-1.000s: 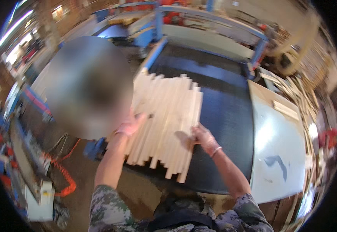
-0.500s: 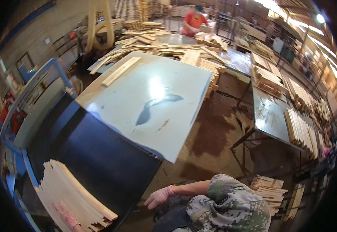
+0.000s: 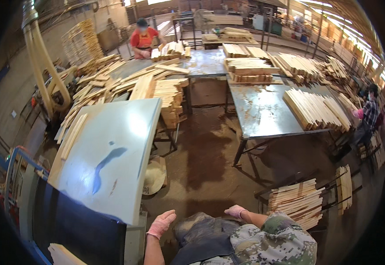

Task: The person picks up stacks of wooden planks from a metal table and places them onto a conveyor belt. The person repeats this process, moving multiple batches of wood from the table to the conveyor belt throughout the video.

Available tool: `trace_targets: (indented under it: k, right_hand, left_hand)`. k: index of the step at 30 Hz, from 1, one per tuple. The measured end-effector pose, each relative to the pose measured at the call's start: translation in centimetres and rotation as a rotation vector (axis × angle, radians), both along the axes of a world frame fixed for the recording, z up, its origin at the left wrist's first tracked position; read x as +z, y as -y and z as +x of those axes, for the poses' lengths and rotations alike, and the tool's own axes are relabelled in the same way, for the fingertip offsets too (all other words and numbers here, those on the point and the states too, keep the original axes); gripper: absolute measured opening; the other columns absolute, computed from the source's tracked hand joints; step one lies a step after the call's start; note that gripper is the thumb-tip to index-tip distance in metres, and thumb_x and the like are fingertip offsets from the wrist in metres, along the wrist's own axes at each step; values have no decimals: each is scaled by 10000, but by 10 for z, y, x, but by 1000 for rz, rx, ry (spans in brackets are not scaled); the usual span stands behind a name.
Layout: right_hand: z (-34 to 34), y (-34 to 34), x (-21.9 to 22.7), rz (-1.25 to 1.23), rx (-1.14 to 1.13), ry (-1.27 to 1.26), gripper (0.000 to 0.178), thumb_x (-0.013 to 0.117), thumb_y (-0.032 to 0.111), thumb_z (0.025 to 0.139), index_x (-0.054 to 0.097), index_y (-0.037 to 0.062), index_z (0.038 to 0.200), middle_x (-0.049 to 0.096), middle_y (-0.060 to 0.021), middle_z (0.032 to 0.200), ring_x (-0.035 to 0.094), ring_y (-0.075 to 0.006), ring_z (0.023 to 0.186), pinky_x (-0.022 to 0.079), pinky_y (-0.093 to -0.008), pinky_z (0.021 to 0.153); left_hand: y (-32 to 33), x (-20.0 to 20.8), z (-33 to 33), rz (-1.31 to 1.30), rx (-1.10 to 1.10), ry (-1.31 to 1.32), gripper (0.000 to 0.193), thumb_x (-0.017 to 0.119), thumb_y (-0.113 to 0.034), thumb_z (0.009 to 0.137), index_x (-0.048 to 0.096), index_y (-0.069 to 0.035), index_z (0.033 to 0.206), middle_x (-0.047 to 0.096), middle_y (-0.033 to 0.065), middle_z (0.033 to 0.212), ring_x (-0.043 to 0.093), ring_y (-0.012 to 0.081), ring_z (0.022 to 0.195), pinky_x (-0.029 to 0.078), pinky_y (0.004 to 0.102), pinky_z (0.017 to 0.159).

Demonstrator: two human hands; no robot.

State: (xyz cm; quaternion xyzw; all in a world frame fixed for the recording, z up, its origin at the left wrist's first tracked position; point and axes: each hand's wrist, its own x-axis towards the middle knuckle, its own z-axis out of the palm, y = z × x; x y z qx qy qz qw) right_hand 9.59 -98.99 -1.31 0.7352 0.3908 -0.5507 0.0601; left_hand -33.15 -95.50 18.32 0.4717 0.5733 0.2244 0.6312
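Observation:
My left hand [image 3: 160, 224], in a pink glove, hangs empty at the lower middle, fingers loosely spread, beside the corner of a pale metal table [image 3: 113, 150]. To its right my right hand [image 3: 235, 212], also pink-gloved, holds nothing and hovers above my lap, left of a stack of wooden slats [image 3: 296, 203] on a low rack. A black conveyor belt [image 3: 73, 225] lies at the lower left. The corner of another bundle of pale slats [image 3: 64, 255] rests on it, apart from both hands.
Metal tables [image 3: 263, 110] stand ahead, piled with wooden slats [image 3: 311, 108]. A person in red [image 3: 143, 37] works at the far table and another person [image 3: 369, 112] sits at the right. A brown dusty floor [image 3: 201, 154] runs between the tables.
My view has swung right, away from the conveyor. Both hands have come off the slat bundle, which now lies at the lower left, and hang empty in front of me.

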Motion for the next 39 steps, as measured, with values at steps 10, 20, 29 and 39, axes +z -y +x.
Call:
trace_targets:
  k: [10,20,29,39]
  right_hand:
    - [94,86,-81,49,-40,-73,552,539,542,980,768,52,1090,758,-244,1142,707,-416,1133,526,-481,929]
    - [132,-19,-70,72,-258,-97,397,672,465,987,663,116,799,609,-28,742,606,-189,688,453,-360,642]
    - [203,-307,17,85,-1115,-507,203,656,198,1028,571,166,847,496,43,704,458,-135,536,363,-318,486]
    - [222,-471,15,-158,-1033,-323,309,745,303,949,617,145,716,575,21,677,531,-152,557,413,-345,526]
  left_hand:
    - [33,-195,27,-765,169,-390,554,565,-375,1003,656,84,1300,678,246,1354,641,390,1242,471,443,1074]
    - [-181,-272,73,-880,151,-231,395,545,-336,1019,717,7,1113,739,190,1191,680,381,1117,505,445,1023]
    - [-504,-251,183,-357,-62,-359,621,615,-470,985,695,40,1330,698,208,1388,637,340,1296,467,445,1073]
    - [-640,-250,268,-438,-167,-525,493,592,-428,992,721,-62,1297,736,151,1165,659,310,1067,509,451,926]
